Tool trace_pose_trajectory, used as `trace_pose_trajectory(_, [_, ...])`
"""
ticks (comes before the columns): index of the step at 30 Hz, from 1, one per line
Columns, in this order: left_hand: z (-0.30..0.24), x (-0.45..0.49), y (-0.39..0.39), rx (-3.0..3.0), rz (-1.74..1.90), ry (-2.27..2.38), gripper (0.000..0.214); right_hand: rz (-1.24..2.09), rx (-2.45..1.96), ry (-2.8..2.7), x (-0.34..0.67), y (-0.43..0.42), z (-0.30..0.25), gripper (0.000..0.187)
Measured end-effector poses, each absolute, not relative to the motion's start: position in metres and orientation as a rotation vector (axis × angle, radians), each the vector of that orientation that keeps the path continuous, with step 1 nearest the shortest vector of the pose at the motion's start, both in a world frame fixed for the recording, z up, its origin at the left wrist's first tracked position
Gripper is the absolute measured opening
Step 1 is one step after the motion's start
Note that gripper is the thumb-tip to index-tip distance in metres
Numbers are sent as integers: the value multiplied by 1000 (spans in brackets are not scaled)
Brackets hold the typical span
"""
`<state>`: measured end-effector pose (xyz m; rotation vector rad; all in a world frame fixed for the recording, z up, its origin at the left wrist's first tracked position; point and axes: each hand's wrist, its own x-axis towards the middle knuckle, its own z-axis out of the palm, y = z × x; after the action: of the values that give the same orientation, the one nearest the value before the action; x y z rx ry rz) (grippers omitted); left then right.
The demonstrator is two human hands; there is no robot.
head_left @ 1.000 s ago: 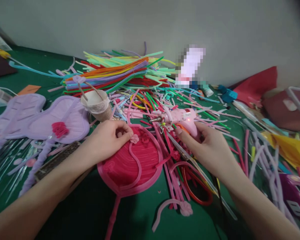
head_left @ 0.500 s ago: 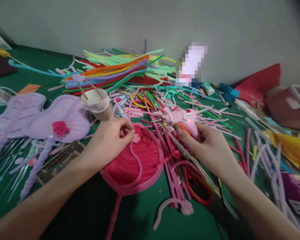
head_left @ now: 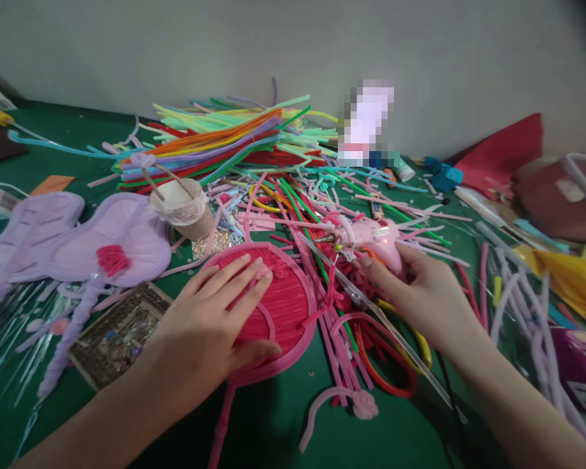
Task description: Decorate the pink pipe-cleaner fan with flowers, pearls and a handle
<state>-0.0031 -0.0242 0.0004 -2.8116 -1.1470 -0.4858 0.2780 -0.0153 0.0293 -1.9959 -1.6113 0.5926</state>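
My left hand (head_left: 212, 309) lies flat on a round red fan (head_left: 290, 319) with a pink pipe-cleaner rim and handle. Its fingers are stretched out near small pink flowers (head_left: 276, 268) on the fan's upper part, partly covering them. A curved pink stem shows below the fingers. In my right hand (head_left: 417, 286) is a pink hot glue gun (head_left: 381, 240), its nozzle pointing left above loose pipe cleaners. Under the gun, scissors with a red and a yellow handle loop (head_left: 390, 384) lie beside a clear glue stick. Nearer me lies a pink pipe-cleaner flower (head_left: 365, 405) with a curved stem.
Purple butterfly-shaped fans (head_left: 112, 234) lie at the left, near a box of beads (head_left: 122, 339). A paper-wrapped cup (head_left: 180, 205) holds sticks. Bundled coloured pipe cleaners (head_left: 215, 146) are piled at the back. At the right are a yellow packet (head_left: 566, 280) and a purple box (head_left: 579, 368).
My left hand has opened from a pinch at the pink flower and flattened onto the fan. My right hand has shifted slightly right and down with the glue gun.
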Motion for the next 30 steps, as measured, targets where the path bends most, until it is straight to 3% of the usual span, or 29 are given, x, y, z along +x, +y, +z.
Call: trace_pose_trajectory(30, [-3, 5, -29, -2700, -555, -1285, 74, 574, -2089, -1608, 283, -17, 28, 38])
